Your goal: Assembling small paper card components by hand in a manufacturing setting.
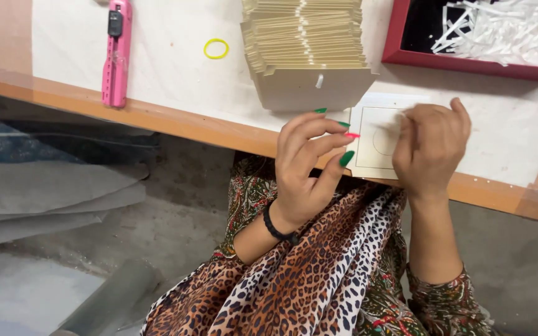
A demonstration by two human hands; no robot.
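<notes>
White card (373,148) with printed circle lies flat at bench (175,74) near edge. Right hand (429,149) presses on card's 3 o'clock side, fingers curled; grasp unclear. Left hand (309,163) at card's 9 o'clock edge, fingers loosely open, fingertips touching it. Stack of tan cards (306,53) at 11 o'clock, near. Red tray (468,62) at 1 o'clock. Pink cutter (117,53), yellow rubber band (216,48) far toward 10 o'clock.

Matt pale card (378,140) is seen right of centre; stacked matt cardboard (306,43) at top; a glossy pink plastic cutter (116,56) upper left; shredded white paper (505,28) upper right.
</notes>
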